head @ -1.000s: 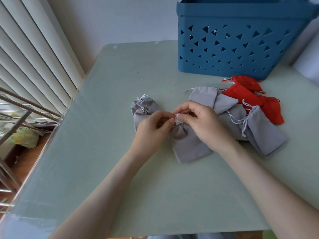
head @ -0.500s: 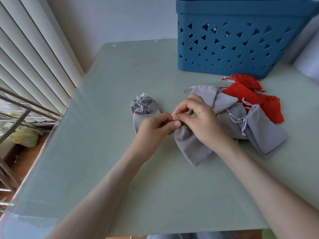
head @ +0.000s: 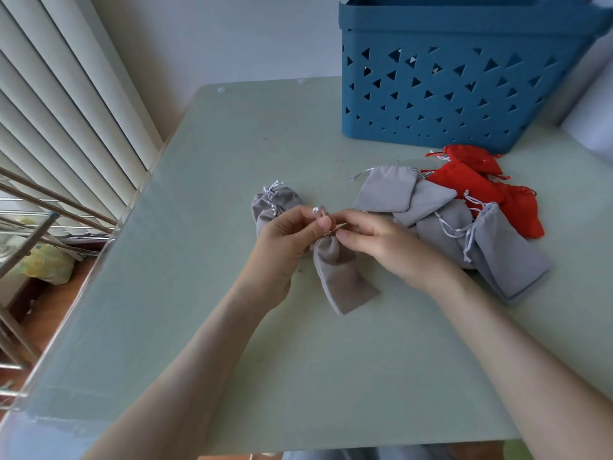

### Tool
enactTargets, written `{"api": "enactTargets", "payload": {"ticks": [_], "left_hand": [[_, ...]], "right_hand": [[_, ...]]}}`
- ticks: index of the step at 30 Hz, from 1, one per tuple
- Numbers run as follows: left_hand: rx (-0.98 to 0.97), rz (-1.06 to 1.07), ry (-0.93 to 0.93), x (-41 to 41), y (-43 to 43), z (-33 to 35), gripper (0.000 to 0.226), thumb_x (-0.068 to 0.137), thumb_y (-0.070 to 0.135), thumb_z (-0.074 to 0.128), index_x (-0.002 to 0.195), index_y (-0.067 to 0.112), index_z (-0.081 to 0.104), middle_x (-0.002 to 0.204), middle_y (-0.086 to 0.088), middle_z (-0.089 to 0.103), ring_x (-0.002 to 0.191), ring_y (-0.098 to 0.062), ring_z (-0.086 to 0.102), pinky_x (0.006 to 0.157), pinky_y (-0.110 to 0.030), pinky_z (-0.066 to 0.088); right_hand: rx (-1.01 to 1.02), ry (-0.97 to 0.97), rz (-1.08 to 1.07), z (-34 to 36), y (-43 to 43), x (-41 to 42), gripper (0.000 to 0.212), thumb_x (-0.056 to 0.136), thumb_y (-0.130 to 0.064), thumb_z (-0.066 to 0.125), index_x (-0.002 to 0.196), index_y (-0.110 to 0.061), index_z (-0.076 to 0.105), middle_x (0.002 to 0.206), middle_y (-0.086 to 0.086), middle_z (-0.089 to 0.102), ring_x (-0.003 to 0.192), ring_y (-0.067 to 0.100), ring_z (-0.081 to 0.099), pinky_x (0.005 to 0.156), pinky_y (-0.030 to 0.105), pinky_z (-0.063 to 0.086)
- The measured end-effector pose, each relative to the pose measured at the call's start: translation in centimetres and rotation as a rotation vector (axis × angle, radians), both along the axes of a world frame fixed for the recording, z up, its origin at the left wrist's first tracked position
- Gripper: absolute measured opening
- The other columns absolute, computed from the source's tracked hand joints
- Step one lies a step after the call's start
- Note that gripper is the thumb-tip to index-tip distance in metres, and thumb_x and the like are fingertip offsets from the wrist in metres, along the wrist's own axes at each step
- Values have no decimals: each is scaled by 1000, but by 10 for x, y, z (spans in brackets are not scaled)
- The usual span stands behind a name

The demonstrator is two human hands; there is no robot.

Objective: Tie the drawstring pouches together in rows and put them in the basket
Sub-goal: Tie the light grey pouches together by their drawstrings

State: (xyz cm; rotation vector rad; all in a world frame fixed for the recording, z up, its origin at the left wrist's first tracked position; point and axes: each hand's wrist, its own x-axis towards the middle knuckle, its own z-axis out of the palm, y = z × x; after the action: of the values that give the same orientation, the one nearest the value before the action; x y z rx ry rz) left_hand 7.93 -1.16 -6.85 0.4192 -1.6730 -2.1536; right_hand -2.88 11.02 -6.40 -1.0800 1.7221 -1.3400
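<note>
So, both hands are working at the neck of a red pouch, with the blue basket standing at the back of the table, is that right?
Not quite: the pouch that the left hand and right hand hold at its neck is grey, not red, as the head view shows. The rest is right.

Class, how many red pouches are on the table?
3, heaped before the blue basket: rear red pouch, middle red pouch, rightmost red pouch. More may hide beneath.

Both hands [head: 335, 242] pinch a grey pouch's [head: 341, 277] drawstring [head: 319, 212]
</note>
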Motion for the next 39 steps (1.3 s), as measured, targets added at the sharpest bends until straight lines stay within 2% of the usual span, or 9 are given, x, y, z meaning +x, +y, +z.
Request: {"api": "enactTargets", "payload": {"ticks": [3,6,12,16,22,26,31,36,39], "left_hand": [[3,-33,-10,1,-1,1,9,82,14,61,76,11,66,75,1,68,75,-12,63,75,-21,50],[6,-68,-13,2,-3,3,12,78,21,62,69,18,70,75,3,68,72,-10,62,75,-22,48],[-41,-87,-70,5,-6,8,20,92,16,52,79,16,67,76,8,65,52,-3,33,54,-11,35],[-102,-75,-117,5,-2,10,29,97,10,47,73,9,63,82,6,65,47,1,42,50,-10,32],[-96,-1,-170,1,2,6,4,94,12,56,96,10,57,61,7,63,42,-1,41,48,-15,30],[-119,7,-191,0,4,3,5,94,11,55,93,7,57,58,7,63,43,0,43,47,-12,33],[-220,5,-182,0,4,1,18,96,9,53,82,6,63,60,9,60,47,1,42,49,-10,33],[-323,23,-154,1,3,0,27,97,7,50,81,18,68,60,14,58,53,0,42,54,-11,35],[-423,-12,-191,2,6,-2,27,99,7,46,81,12,67,62,14,57,58,-3,43,58,-16,36]], "right_hand": [[28,-24,30,-1,1,-3,33,90,-27,53,115,-7,59,120,33,53,100,17,48,86,36,33],[88,-1,31,-2,2,-5,42,87,-34,53,115,-4,61,124,29,55,116,26,55,98,48,36],[135,230,-92,-1,2,-9,20,89,-37,63,86,-18,68,85,7,59,82,7,52,77,30,37],[152,335,-137,2,3,-11,21,93,-20,60,87,-2,68,84,4,48,82,10,49,75,27,35],[131,153,-322,-2,1,-12,33,92,-35,59,65,-17,55,78,9,43,73,18,41,69,33,30],[-29,-72,-296,-1,0,-7,27,95,-26,54,70,-18,58,75,2,51,68,10,39,68,26,31],[-126,-18,-84,2,0,5,19,97,-3,48,88,-7,64,78,1,64,77,4,59,76,13,43],[-111,248,-104,1,-3,8,24,92,3,53,88,-20,59,78,-1,66,78,18,62,77,27,47],[-93,408,-154,1,-3,10,22,90,0,57,95,-21,55,75,-1,67,71,21,58,68,22,42]]}}
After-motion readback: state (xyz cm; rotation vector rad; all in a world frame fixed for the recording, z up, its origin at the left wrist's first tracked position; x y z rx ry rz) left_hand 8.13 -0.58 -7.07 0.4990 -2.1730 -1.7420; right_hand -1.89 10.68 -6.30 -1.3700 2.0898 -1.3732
